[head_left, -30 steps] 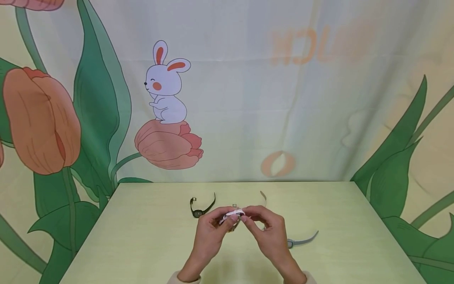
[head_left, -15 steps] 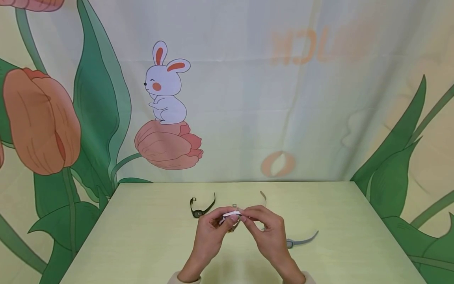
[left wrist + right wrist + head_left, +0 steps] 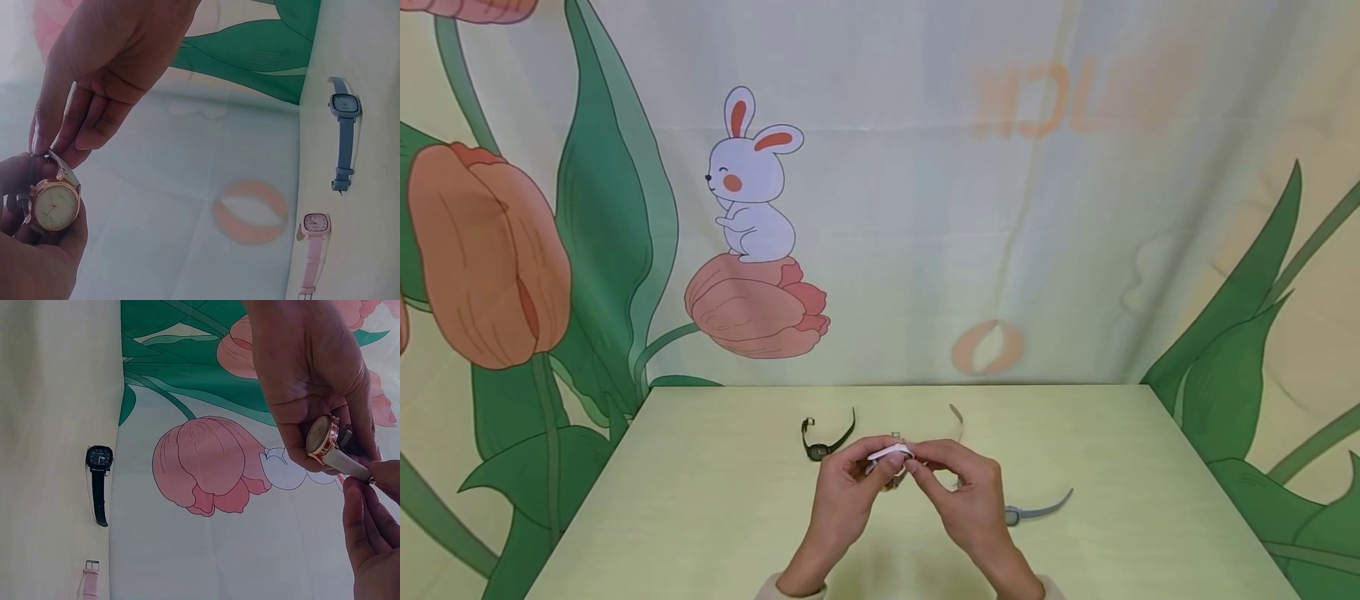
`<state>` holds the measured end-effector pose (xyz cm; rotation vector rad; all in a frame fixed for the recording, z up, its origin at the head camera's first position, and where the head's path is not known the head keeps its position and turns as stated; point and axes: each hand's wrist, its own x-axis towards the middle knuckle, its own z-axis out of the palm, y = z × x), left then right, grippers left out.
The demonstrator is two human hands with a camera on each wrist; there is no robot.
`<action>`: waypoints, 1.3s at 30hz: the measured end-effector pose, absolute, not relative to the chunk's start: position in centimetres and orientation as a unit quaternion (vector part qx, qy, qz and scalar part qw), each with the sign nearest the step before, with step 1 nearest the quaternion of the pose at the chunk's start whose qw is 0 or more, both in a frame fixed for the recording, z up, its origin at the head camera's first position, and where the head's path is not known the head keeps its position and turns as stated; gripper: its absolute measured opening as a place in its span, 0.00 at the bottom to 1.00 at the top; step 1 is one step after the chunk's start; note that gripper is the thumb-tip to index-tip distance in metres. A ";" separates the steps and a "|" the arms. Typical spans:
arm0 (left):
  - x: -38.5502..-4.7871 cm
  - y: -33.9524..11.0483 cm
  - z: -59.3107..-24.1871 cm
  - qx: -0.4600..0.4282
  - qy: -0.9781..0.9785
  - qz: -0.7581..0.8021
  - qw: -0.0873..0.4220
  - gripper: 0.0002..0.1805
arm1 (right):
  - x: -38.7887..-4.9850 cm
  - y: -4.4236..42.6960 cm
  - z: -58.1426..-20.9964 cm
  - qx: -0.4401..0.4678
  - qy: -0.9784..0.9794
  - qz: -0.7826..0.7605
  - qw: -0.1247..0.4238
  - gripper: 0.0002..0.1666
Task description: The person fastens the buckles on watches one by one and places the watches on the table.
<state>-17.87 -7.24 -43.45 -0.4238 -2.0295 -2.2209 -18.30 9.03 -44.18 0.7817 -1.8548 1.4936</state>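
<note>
A wristwatch with a white strap (image 3: pixel 889 452) is up above the table, between both hands. Its round, pale face (image 3: pixel 56 207) has a rose-gold case (image 3: pixel 329 442). My left hand (image 3: pixel 844 498) grips the watch by its case and strap, thumb on the near side. With thumb and forefinger, my right hand (image 3: pixel 972 500) pinches the end of the strap, also seen in the right wrist view, where the fingers (image 3: pixel 369 528) meet the white strap (image 3: pixel 347 465). Fingers hide the buckle area and part of the strap.
On the table (image 3: pixel 662 500) lie a black watch (image 3: pixel 820 451) at back left, a blue-grey watch (image 3: pixel 1037 512) to the right, and a pink watch (image 3: pixel 315 224) mostly behind my right hand. Another watch partly shows behind the hands. A printed cloth (image 3: pixel 887 250) hangs behind.
The white strap has turned slightly between my fingers, and its loop at the right end looks flatter. My right fingertips have shifted a little; both hands stay in nearly the same place.
</note>
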 end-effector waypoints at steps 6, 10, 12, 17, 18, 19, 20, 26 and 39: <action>-17.9 -7.2 -43.4 -0.140 -0.676 -0.721 0.057 0.12 | -18.4 9.0 -44.4 0.300 -0.710 0.550 0.321 0.12; -17.9 -7.3 -43.5 -0.140 -0.680 -0.718 0.055 0.12 | -18.4 9.0 -44.4 0.294 -0.716 0.544 0.323 0.11; -17.9 -7.4 -43.5 -0.142 -0.683 -0.714 0.053 0.13 | -18.4 9.0 -44.4 0.290 -0.713 0.552 0.320 0.12; -17.9 -7.8 -43.6 -0.158 -0.697 -0.698 0.054 0.16 | -18.2 9.2 -44.3 0.281 -0.689 0.595 0.303 0.12; -17.9 -7.9 -43.7 -0.161 -0.700 -0.693 0.055 0.16 | -18.2 9.2 -44.3 0.280 -0.685 0.603 0.299 0.12; -17.9 -8.1 -43.8 -0.164 -0.705 -0.688 0.056 0.16 | -18.2 9.3 -44.3 0.279 -0.681 0.608 0.297 0.12; -17.9 -8.2 -43.8 -0.165 -0.711 -0.682 0.056 0.16 | -18.3 9.4 -44.3 0.278 -0.678 0.613 0.296 0.12; -18.0 -8.6 -44.3 -0.156 -0.730 -0.664 0.043 0.12 | -18.4 9.7 -44.4 0.276 -0.671 0.626 0.285 0.12; -18.1 -8.7 -44.6 -0.132 -0.739 -0.652 0.103 0.10 | -18.1 9.8 -44.7 0.267 -0.703 0.622 0.221 0.11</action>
